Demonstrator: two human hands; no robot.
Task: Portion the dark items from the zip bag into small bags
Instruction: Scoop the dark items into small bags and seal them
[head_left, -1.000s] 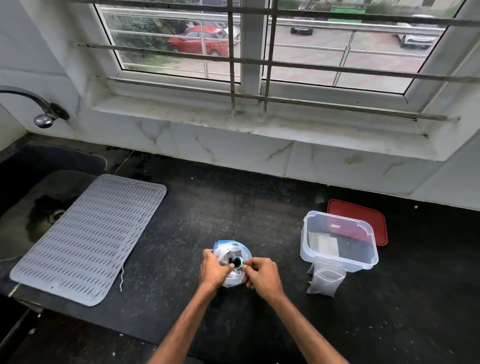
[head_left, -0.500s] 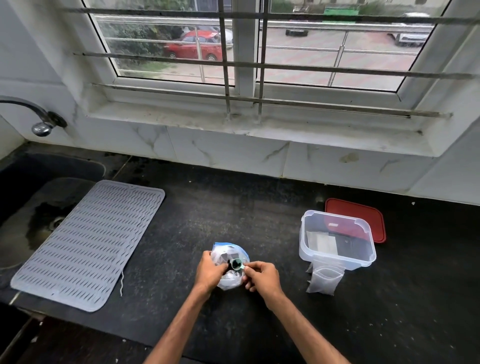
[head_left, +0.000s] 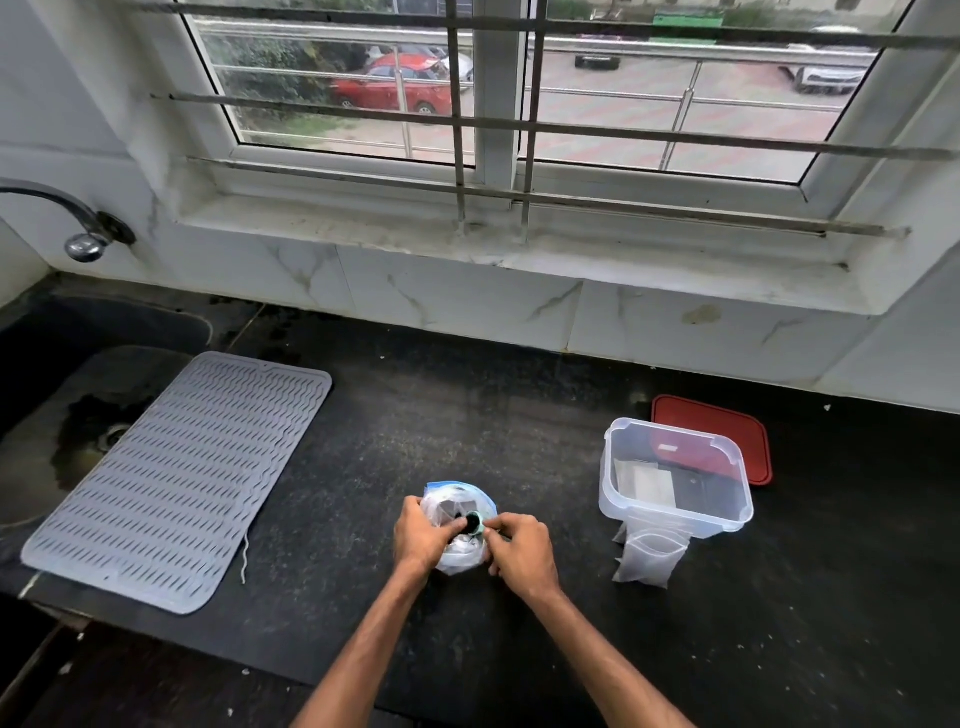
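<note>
A clear zip bag (head_left: 453, 501) with a blue seal strip stands on the black counter (head_left: 467, 415) in front of me. My left hand (head_left: 420, 535) grips its left side. My right hand (head_left: 519, 551) pinches a small teal-rimmed dark scoop (head_left: 474, 522) at the bag's mouth. Dark items show dimly inside the bag. A small clear bag (head_left: 649, 558) leans against the front of a clear plastic container (head_left: 675, 514) to the right.
A red lid (head_left: 727, 426) lies behind the container. A grey ribbed drying mat (head_left: 176, 478) lies at the left beside a dark sink (head_left: 62, 415) with a tap (head_left: 83, 244). A white tiled wall and barred window stand behind the counter.
Both hands stay on the bag and scoop with only slight shifts. The view has tilted a little, so everything sits slightly lower in frame.
</note>
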